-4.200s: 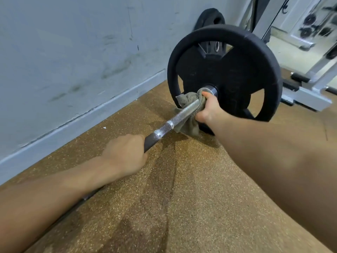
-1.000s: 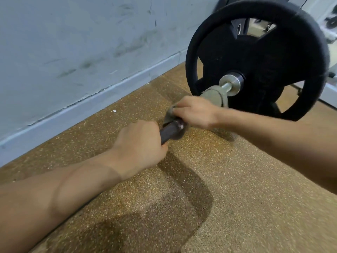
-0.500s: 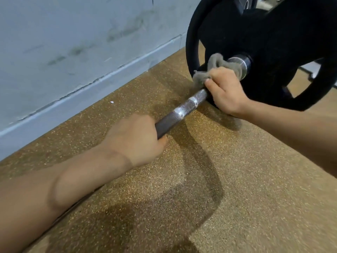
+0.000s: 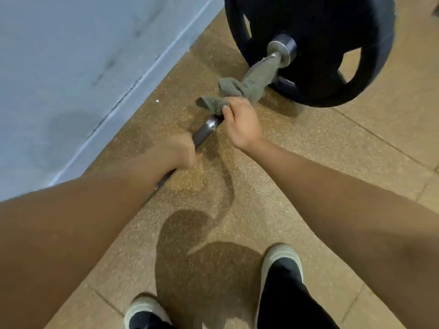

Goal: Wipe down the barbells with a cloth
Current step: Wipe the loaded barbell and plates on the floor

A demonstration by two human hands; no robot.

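Note:
A steel barbell lies low over the floor, running from lower left up to a black weight plate at the top. A grey-green cloth is draped along the bar between the plate's collar and my right hand, which grips the cloth's near end around the bar. My left hand grips the bare bar just below, a short gap from the right hand. The bar's lower stretch is hidden under my left forearm.
A grey wall with a pale baseboard runs along the left, close to the bar. Speckled brown rubber flooring spreads to the right. My two shoes stand at the bottom edge.
My right hand has slid the cloth back down the bar from the collar toward my left hand. The camera has tilted downward, bringing my shoes into view.

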